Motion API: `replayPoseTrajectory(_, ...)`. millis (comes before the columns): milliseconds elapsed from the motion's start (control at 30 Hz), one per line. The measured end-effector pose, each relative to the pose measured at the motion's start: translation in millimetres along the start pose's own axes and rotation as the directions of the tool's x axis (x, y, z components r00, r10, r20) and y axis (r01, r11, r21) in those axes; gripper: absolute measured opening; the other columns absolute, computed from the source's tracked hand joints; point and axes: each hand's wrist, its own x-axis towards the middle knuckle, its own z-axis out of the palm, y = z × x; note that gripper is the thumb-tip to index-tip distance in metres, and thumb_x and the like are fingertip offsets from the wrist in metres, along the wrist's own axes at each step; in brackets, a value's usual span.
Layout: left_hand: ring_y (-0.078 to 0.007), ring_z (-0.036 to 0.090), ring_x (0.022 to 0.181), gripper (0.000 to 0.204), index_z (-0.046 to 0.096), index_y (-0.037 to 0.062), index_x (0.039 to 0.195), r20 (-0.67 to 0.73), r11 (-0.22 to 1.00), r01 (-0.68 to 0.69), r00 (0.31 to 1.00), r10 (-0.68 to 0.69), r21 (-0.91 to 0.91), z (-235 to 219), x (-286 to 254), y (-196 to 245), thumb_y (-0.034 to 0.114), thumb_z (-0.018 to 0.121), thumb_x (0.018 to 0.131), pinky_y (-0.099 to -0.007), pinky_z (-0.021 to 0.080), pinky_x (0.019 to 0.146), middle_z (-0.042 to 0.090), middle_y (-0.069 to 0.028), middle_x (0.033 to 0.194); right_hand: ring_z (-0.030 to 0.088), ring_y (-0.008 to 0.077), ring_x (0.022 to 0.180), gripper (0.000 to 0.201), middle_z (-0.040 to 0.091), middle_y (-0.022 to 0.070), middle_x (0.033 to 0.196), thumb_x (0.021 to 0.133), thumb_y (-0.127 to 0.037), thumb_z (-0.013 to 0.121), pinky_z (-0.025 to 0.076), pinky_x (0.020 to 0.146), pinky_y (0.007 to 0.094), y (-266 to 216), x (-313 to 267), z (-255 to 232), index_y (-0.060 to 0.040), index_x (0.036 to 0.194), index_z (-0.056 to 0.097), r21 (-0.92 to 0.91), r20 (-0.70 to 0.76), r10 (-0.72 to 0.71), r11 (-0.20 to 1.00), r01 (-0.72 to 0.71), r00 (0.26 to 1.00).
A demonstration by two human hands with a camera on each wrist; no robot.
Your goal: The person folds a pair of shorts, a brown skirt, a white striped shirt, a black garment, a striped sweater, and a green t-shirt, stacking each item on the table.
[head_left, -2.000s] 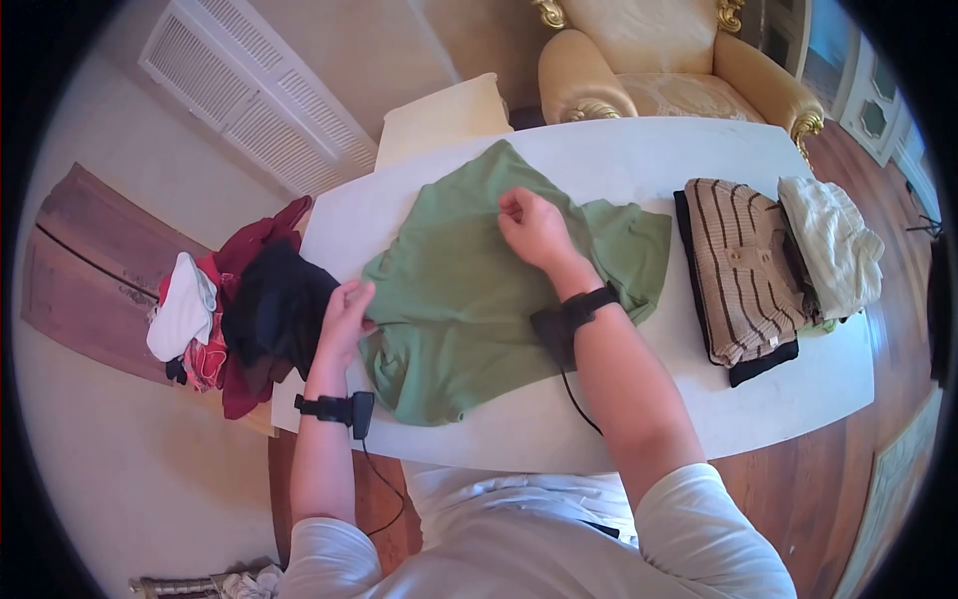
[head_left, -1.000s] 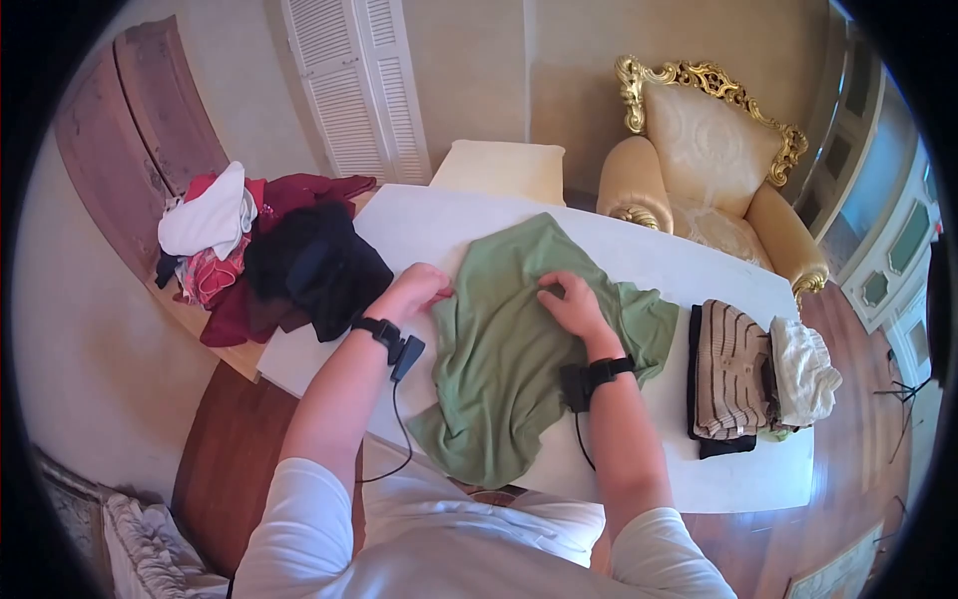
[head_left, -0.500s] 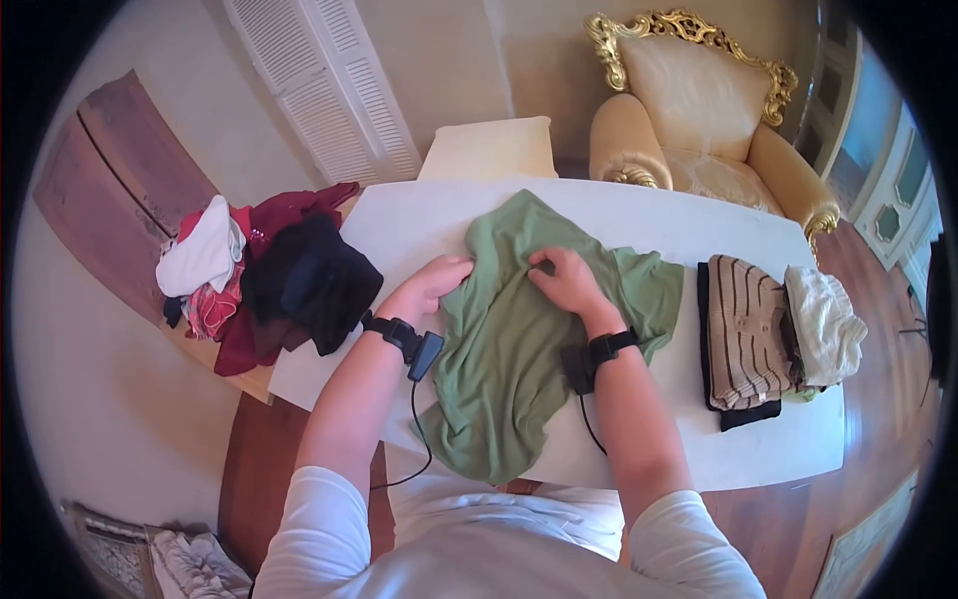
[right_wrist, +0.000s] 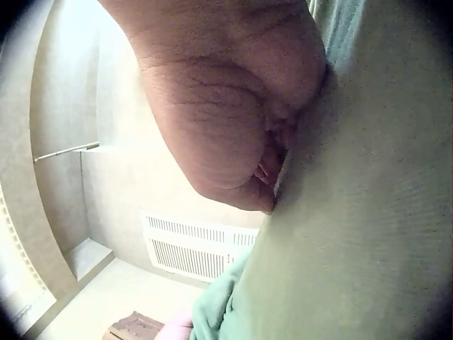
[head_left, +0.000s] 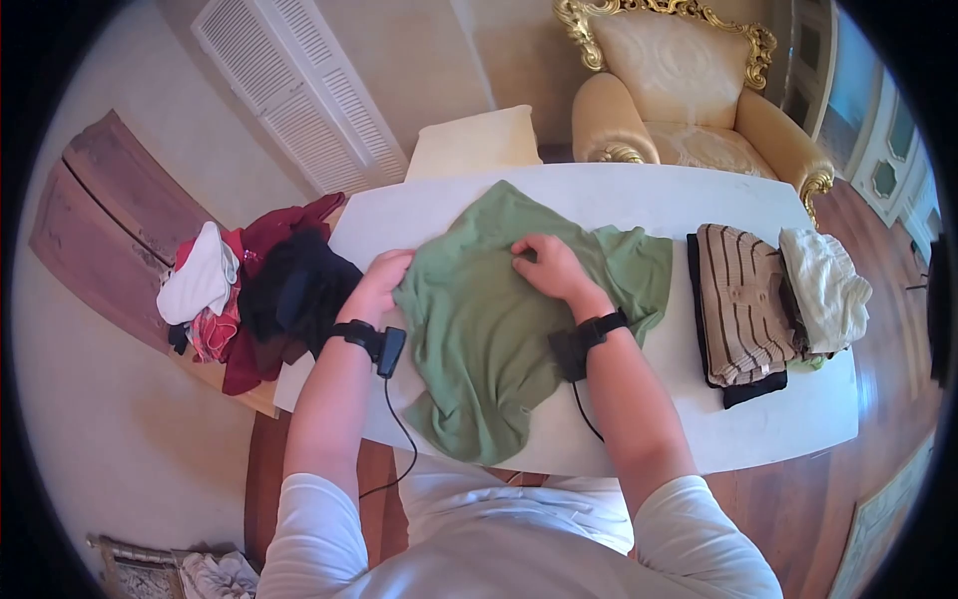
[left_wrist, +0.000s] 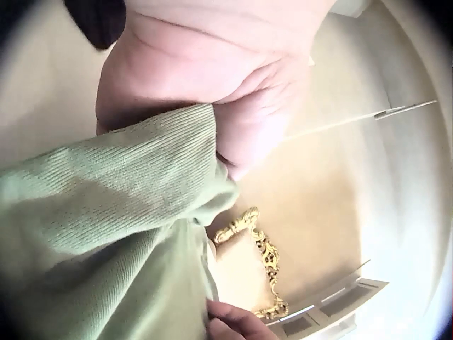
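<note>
A green garment (head_left: 489,309) lies spread and wrinkled on the white table (head_left: 589,439). At its left edge the left hand (head_left: 379,285) grips the cloth; the left wrist view shows ribbed green fabric (left_wrist: 120,184) held in that hand (left_wrist: 205,71). Over the upper middle of the garment, the right hand (head_left: 555,268) has its fingers curled, pinching the cloth. In the right wrist view the right hand's (right_wrist: 219,113) fingertips meet the green fabric (right_wrist: 354,212), and are partly hidden by the palm.
Striped brown knitwear (head_left: 743,299) and a folded white garment (head_left: 826,290) are stacked at the table's right. Dark clothing (head_left: 299,290), red clothing (head_left: 264,240) and a white piece (head_left: 198,280) lie heaped at the left. Behind the table stand a pale stool (head_left: 474,145) and a gilded armchair (head_left: 684,80).
The left hand has moved left, drawing the garment's left edge outward and flattening some folds. The right hand stays over the cloth's upper middle. The head view has shifted slightly.
</note>
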Motion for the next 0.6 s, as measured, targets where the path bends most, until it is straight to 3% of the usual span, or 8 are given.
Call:
replayPoseTrajectory(67, -0.0236, 0.072, 0.100, 0.026, 0.071, -0.0005, 0.118, -0.288, 0.954, -0.060, 0.946, 0.148, 0.295, -36, 8, -16, 0.006, 0.068, 0.093, -0.0410, 0.058, 0.091, 0.074, -0.0110, 0.108, 0.068, 0.0362, 0.102, 0.028, 0.074, 0.0182, 0.104, 0.085, -0.021, 0.075, 0.054, 0.090, 0.0428, 0, 1, 0, -0.0036, 0.106, 0.074, -0.003, 0.004, 0.002, 1.000, -0.002, 1.000)
replayPoseTrajectory(133, -0.0232, 0.070, 0.095, 0.025, 0.071, 0.0008, 0.113, -0.521, 0.887, -0.003, 0.809, 0.273, 0.461, -56, 5, -20, 0.005, 0.071, 0.088, -0.0396, 0.057, 0.089, 0.073, -0.0105, 0.104, 0.069, 0.0363, 0.101, 0.028, 0.074, 0.0185, 0.103, 0.084, -0.021, 0.075, 0.054, 0.090, 0.0430, 1, 2, 2, -0.0033, 0.106, 0.074, -0.019, 0.004, -0.003, 1.000, 0.003, 1.000)
replayPoseTrajectory(233, -0.0268, 0.070, 0.103, 0.025, 0.071, -0.0008, 0.111, -0.549, 0.536, 0.162, 0.422, 0.721, 0.828, -62, 3, -35, 0.013, 0.071, 0.090, -0.0367, 0.055, 0.092, 0.074, -0.0158, 0.105, 0.067, 0.0386, 0.104, 0.027, 0.074, 0.0176, 0.101, 0.083, -0.023, 0.074, 0.053, 0.095, 0.0455, 1, 3, 4, -0.0061, 0.103, 0.075, -0.021, 0.016, 0.029, 0.999, -0.028, 0.999)
replayPoseTrajectory(333, -0.0293, 0.070, 0.099, 0.023, 0.070, 0.0008, 0.109, -0.203, 0.507, -0.323, 0.649, 0.733, 0.799, -59, -2, -39, 0.017, 0.071, 0.092, -0.0379, 0.055, 0.091, 0.073, -0.0160, 0.107, 0.067, 0.0385, 0.104, 0.026, 0.074, 0.0179, 0.101, 0.083, -0.023, 0.073, 0.053, 0.095, 0.0453, 0, 3, 2, -0.0060, 0.103, 0.075, -0.012, 0.026, 0.030, 0.999, -0.030, 0.999)
replayPoseTrajectory(367, -0.0291, 0.071, 0.095, 0.026, 0.069, 0.0005, 0.111, -0.173, 0.600, -0.280, 0.793, 0.585, 0.749, -35, -21, -29, 0.020, 0.071, 0.094, -0.0387, 0.056, 0.089, 0.073, -0.0144, 0.109, 0.067, 0.0387, 0.103, 0.026, 0.074, 0.0181, 0.101, 0.083, -0.023, 0.073, 0.053, 0.095, 0.0453, 1, 3, 2, -0.0058, 0.103, 0.075, -0.010, 0.019, 0.017, 1.000, -0.017, 1.000)
replayPoseTrajectory(433, -0.0308, 0.066, 0.118, 0.046, 0.065, 0.0031, 0.130, 0.016, 0.489, -0.218, 0.923, 0.385, 0.844, 2, -53, -11, 0.032, 0.075, 0.095, -0.0391, 0.052, 0.103, 0.069, -0.0200, 0.127, 0.067, 0.0393, 0.102, 0.026, 0.073, 0.0185, 0.101, 0.083, -0.023, 0.073, 0.053, 0.094, 0.0451, 3, 2, 2, -0.0054, 0.103, 0.075, -0.009, 0.000, -0.006, 1.000, 0.006, 1.000)
replayPoseTrajectory(533, -0.0378, 0.042, 0.149, 0.085, 0.050, 0.0093, 0.154, 0.194, 0.233, -0.265, 0.938, 0.288, 0.936, 14, -60, -25, 0.058, 0.075, 0.088, -0.0454, 0.037, 0.120, 0.042, -0.0234, 0.162, 0.067, 0.0404, 0.101, 0.026, 0.073, 0.0197, 0.100, 0.084, -0.021, 0.072, 0.054, 0.093, 0.0452, -2, 1, 0, -0.0046, 0.103, 0.074, 0.019, 0.000, 0.009, 1.000, -0.009, 1.000)
replayPoseTrajectory(600, -0.0385, 0.019, 0.158, 0.109, 0.032, 0.0140, 0.163, 0.139, 0.237, -0.166, 0.982, 0.126, 0.957, 16, -61, -21, 0.071, 0.074, 0.081, -0.0488, 0.023, 0.127, 0.021, -0.0211, 0.171, 0.067, 0.0408, 0.101, 0.027, 0.073, 0.0209, 0.102, 0.084, -0.021, 0.072, 0.054, 0.092, 0.0454, -9, 1, -5, -0.0038, 0.106, 0.074, 0.033, 0.036, 0.049, 0.998, -0.050, 0.998)
